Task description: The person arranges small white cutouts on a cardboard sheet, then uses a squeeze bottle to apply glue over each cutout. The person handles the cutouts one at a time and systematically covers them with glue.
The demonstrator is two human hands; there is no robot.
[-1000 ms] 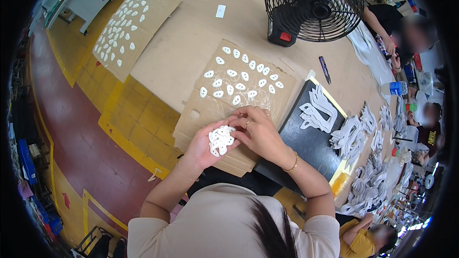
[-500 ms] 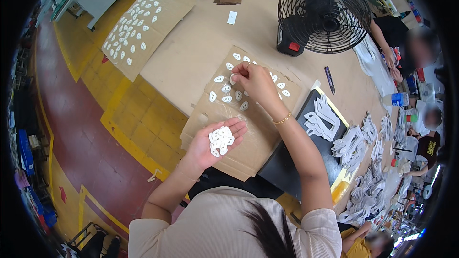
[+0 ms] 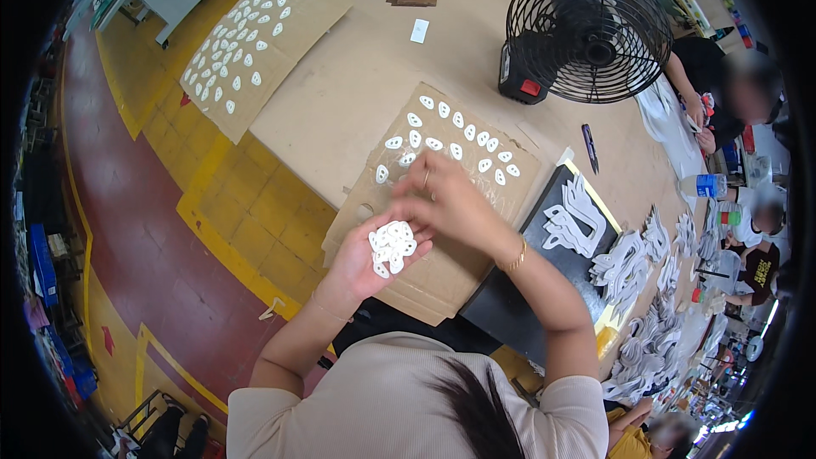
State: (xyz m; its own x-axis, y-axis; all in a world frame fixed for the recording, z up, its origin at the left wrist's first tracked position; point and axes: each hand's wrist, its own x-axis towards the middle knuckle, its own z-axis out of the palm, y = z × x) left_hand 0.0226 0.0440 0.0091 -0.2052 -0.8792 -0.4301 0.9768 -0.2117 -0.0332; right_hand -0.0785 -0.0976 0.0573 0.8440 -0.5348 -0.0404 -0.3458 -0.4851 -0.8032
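My left hand (image 3: pixel 350 260) is cupped palm up and holds a heap of small white oval pieces (image 3: pixel 393 246) with dark holes in them. Just above it, my right hand (image 3: pixel 442 204) reaches toward the heap, its fingers blurred by motion. Whether a piece is between those fingers I cannot make out. Under both hands lies a sheet of brown cardboard (image 3: pixel 459 268) on the table. Several of the same white pieces (image 3: pixel 456 151) are spread in loose rows over its far part, and my right hand hides some of that area.
A second cardboard sheet (image 3: pixel 297 32) covered with white pieces lies at the far left table edge. A black caged fan (image 3: pixel 591 42) stands at the back right. To the right are a pen (image 3: pixel 589 149), a black board (image 3: pixel 544 276) and piles of grey-white cut parts (image 3: pixel 625 268).
My right hand has come back from the spread pieces on the cardboard to the heap in my left palm. The left hand has stayed nearly in place.
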